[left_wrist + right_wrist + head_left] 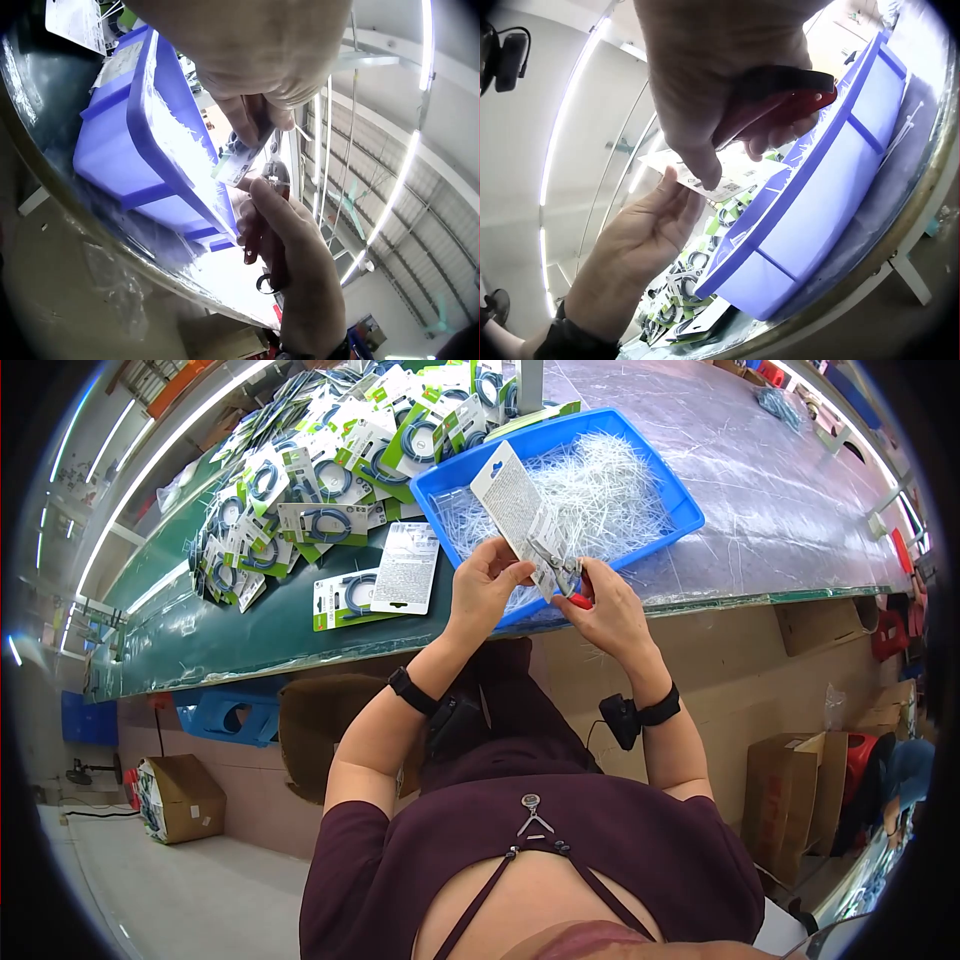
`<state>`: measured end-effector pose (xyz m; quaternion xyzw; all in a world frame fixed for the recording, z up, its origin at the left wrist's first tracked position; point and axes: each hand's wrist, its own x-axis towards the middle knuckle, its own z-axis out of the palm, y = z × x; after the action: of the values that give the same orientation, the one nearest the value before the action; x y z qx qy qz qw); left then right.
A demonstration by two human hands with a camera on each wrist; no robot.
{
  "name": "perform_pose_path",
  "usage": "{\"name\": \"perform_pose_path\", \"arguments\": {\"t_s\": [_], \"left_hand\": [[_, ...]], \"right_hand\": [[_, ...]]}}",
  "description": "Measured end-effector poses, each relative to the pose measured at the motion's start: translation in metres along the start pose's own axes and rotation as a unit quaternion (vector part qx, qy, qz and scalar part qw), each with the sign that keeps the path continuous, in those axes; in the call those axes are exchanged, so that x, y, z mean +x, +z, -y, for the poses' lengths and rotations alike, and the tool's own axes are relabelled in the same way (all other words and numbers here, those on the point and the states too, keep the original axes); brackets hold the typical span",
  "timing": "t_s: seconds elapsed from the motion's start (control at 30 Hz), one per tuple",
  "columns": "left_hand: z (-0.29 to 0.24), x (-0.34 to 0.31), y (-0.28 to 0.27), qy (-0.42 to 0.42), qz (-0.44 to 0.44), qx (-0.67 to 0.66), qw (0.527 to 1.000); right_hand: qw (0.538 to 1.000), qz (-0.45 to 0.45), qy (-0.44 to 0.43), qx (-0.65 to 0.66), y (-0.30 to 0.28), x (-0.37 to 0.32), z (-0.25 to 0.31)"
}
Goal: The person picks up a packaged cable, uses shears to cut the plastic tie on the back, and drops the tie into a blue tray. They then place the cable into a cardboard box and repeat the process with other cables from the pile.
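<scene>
My left hand [480,595] pinches the lower edge of a white printed blister card [508,495], its back side up and a hang hole at its top. In my right hand [612,618] are red-handled cutting pliers [271,176], gripped with the metal head right at the card's lower end. Both hands are over the near edge of a blue plastic bin [687,520]. Inside it lies a heap of thin white plastic strips [610,480], like cable tie offcuts. Left of the bin, a card [405,565] lies back side up, overlapping a carded cable [340,602].
A large pile of carded cables [335,475] covers the left of the green-topped table [165,645]. Clear sheeting [780,500] covers its right part. A metal post [530,385] stands behind the bin. Cardboard boxes [790,790] stand on the floor at the right.
</scene>
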<state>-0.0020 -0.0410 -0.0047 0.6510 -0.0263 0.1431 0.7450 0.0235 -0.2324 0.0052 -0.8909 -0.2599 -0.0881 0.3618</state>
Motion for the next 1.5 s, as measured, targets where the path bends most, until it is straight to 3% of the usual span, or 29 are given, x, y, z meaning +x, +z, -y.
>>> {"name": "perform_pose_path", "arguments": {"t_s": [0.23, 0.33, 0.5, 0.6, 0.63, 0.73, 0.77, 0.87, 1.0, 1.13, 1.5], "left_hand": [[0.001, -0.001, 0.001, -0.004, 0.003, -0.010, 1.000], [0.004, 0.001, 0.001, 0.007, -0.002, 0.021, 1.000], [0.017, 0.012, -0.017, 0.008, 0.006, 0.089, 0.996], [0.011, 0.017, -0.030, -0.069, -0.053, -0.152, 0.985], [0.009, 0.016, -0.033, -0.069, -0.057, -0.148, 0.985], [-0.008, 0.013, -0.029, -0.072, -0.040, -0.445, 0.892], [-0.001, 0.015, -0.031, -0.071, -0.047, -0.441, 0.893], [0.036, 0.038, -0.045, 0.021, 0.233, -0.579, 0.781], [0.035, 0.041, -0.042, 0.038, 0.254, -0.551, 0.794], [0.030, 0.051, -0.048, 0.088, 0.239, -0.501, 0.827], [0.017, 0.048, -0.036, 0.108, 0.244, -0.452, 0.851]], "right_hand": [[1.000, -0.006, -0.001, 0.009, 0.002, 0.000, 0.000], [0.998, 0.061, 0.035, 0.009, 0.005, 0.000, -0.004], [0.995, 0.077, 0.067, 0.002, 0.007, -0.001, -0.008], [0.995, -0.063, 0.005, 0.078, -0.015, -0.004, 0.000], [0.995, -0.061, 0.004, 0.083, -0.023, -0.006, 0.006], [0.982, -0.100, 0.017, 0.157, -0.042, -0.007, 0.023], [0.982, -0.095, 0.016, 0.163, -0.037, -0.007, 0.025], [0.995, -0.037, -0.076, 0.060, -0.023, -0.008, 0.036], [0.990, -0.060, -0.121, -0.040, 0.001, -0.015, 0.039], [0.990, -0.045, -0.101, -0.087, 0.004, -0.018, 0.039], [0.985, -0.052, -0.108, -0.124, 0.003, -0.018, 0.043]]}}
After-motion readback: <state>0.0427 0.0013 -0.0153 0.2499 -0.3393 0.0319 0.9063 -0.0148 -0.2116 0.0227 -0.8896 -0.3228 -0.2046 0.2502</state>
